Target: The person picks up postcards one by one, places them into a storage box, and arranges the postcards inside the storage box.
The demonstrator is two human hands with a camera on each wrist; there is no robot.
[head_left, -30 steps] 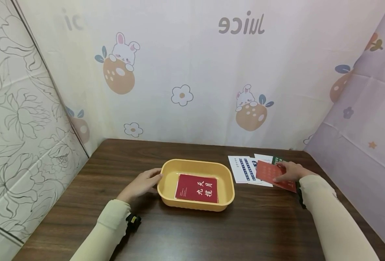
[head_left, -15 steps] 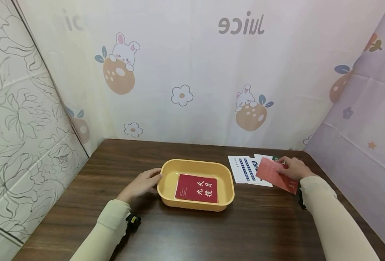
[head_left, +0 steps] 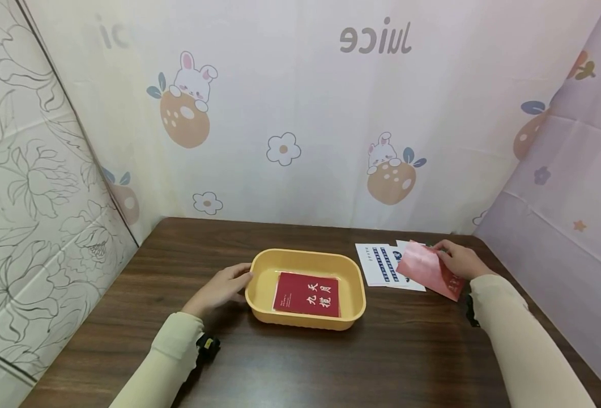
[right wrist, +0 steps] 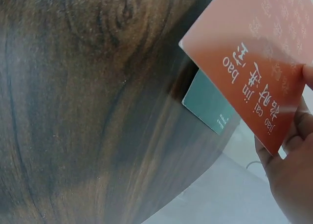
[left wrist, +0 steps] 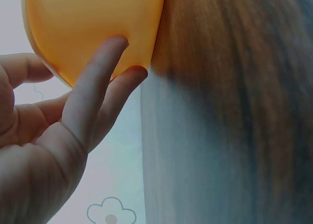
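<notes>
Right grip (head_left: 458, 260) pinches one red card (head_left: 429, 272) (one green card (right wrist: 209, 104) below, at least two white cards (head_left: 370, 273) leftward); left grip (head_left: 221, 289), loosely straight-fingered, touches one yellow tub (head_left: 305, 322).

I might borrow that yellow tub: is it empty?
No, the head view shows a dark red card lying inside the yellow tub.

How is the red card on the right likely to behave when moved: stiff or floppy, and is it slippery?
The red card is probably fairly stiff: its edges look straight although the right grip holds it at one side. It is likely light, since it looks thin. It may be slightly slippery: the head view shows a pale sheen.
</notes>
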